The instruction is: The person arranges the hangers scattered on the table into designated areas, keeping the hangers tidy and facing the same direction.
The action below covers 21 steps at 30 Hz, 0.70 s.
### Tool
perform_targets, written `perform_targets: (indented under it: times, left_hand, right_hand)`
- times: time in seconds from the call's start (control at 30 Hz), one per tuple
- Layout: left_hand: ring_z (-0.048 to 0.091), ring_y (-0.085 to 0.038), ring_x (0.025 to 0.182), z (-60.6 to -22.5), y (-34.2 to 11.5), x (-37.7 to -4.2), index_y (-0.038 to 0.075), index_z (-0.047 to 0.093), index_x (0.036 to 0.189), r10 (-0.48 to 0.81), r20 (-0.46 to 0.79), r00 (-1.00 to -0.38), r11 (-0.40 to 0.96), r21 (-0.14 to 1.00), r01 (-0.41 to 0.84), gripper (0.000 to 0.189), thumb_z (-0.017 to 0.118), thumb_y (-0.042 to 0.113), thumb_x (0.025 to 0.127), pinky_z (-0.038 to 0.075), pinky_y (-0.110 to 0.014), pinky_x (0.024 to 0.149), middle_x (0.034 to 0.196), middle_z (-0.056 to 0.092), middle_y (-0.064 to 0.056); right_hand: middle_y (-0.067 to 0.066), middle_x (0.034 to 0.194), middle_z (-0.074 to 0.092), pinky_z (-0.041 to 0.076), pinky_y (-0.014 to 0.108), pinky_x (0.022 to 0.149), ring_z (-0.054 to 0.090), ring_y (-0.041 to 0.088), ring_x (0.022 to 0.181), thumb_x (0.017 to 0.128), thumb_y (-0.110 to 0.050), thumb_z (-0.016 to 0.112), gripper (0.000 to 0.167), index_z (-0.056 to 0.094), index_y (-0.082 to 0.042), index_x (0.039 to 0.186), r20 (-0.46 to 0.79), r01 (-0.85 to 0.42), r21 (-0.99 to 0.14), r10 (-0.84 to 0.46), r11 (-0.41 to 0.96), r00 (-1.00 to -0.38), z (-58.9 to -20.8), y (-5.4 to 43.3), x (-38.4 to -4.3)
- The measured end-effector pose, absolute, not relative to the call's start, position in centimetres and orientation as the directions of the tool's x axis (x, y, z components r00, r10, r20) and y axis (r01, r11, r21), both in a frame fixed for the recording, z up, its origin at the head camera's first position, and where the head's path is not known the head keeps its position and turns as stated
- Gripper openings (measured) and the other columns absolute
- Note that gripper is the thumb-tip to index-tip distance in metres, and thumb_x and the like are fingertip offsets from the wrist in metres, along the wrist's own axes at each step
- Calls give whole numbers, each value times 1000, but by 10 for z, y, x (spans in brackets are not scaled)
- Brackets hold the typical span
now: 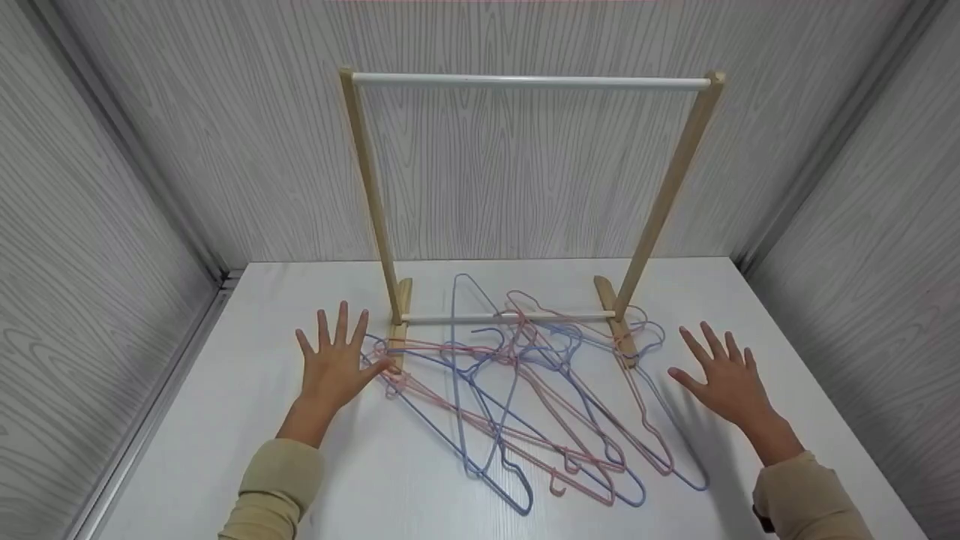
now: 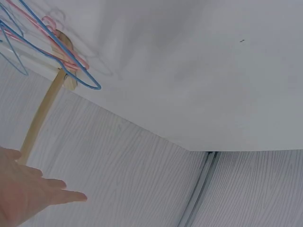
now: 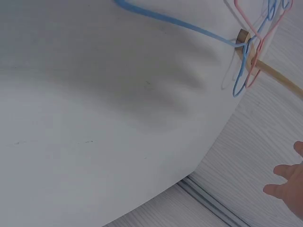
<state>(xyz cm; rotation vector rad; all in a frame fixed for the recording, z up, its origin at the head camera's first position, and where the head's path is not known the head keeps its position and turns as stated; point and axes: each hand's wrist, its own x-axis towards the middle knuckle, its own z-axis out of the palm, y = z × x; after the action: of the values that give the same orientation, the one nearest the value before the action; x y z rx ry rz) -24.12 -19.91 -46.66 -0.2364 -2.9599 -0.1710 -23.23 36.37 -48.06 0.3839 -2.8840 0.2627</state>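
At left, a forearm in a beige sleeve (image 1: 281,476) reaches up from the lower edge. The left hand (image 1: 334,367) is held over the white table (image 1: 360,480), its back showing, four straight fingers fanned toward the rear wall and the thumb stretched rightward; it grips nothing. Its thumb tip overlaps the edge of the hangers in the head view; whether they touch is unclear.

In the middle, blue and pink hangers (image 1: 555,364) lie tangled on the table, across the base of a wood-and-white rack (image 1: 532,81) and in front of it.

At right, the right hand (image 1: 727,382) angles inward from the lower corner, fingers straight and spread, thumb pointing left, holding nothing, beside the hangers and apart from them.
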Motion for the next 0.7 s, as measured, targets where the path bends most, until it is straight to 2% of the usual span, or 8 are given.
perform_targets:
  times: [0.23, 0.4, 0.5, 0.6, 0.7]
  left_hand:
    - [-1, -48, 131, -456, -191, -254, 7, 13, 148, 97, 166, -981, 950, 277, 141, 88, 46, 62, 86, -1, -69, 95, 149, 1, -22]
    - [-3, -46, 132, -441, -179, -266, 7, 7, 148, 64, 176, -982, 875, 464, 140, 87, 46, 57, 89, 1, -68, 96, 150, -2, -22]
    - [-4, -41, 133, -431, -169, -273, 7, 1, 148, 30, 204, -979, 780, 608, 150, 85, 46, 52, 92, 0, -65, 99, 150, -4, -20]
    - [-4, -37, 135, -420, -160, -281, 8, -5, 147, -17, 229, -973, 632, 757, 167, 83, 45, 47, 94, 3, -60, 102, 151, -6, -16]
    - [-2, -34, 136, -411, -152, -291, 8, -7, 147, -68, 260, -963, 474, 858, 198, 81, 45, 42, 96, 7, -52, 106, 151, -6, -15]
  right_hand:
    - [24, 146, 20, 14, 68, 95, 17, 52, 126, 91, -48, 51, 68, 28, -14, 145, 227, -312, -162, -272, 936, -935, -485, 342, -235]
    - [23, 146, 21, 16, 65, 97, 19, 50, 127, 92, -45, 51, 65, 31, -10, 143, 228, -337, -205, -289, 919, -930, -488, 318, -237]
    - [20, 146, 22, 20, 63, 97, 23, 47, 128, 93, -44, 51, 65, 30, -10, 144, 227, -356, -256, -302, 899, -926, -490, 300, -237]
    - [19, 145, 26, 26, 64, 93, 30, 45, 125, 92, -40, 54, 64, 31, -9, 144, 251, -392, -331, -320, 859, -914, -494, 279, -236]
    - [18, 142, 33, 29, 63, 92, 34, 43, 123, 93, -36, 55, 61, 33, -10, 143, 256, -414, -408, -333, 814, -907, -499, 257, -233]
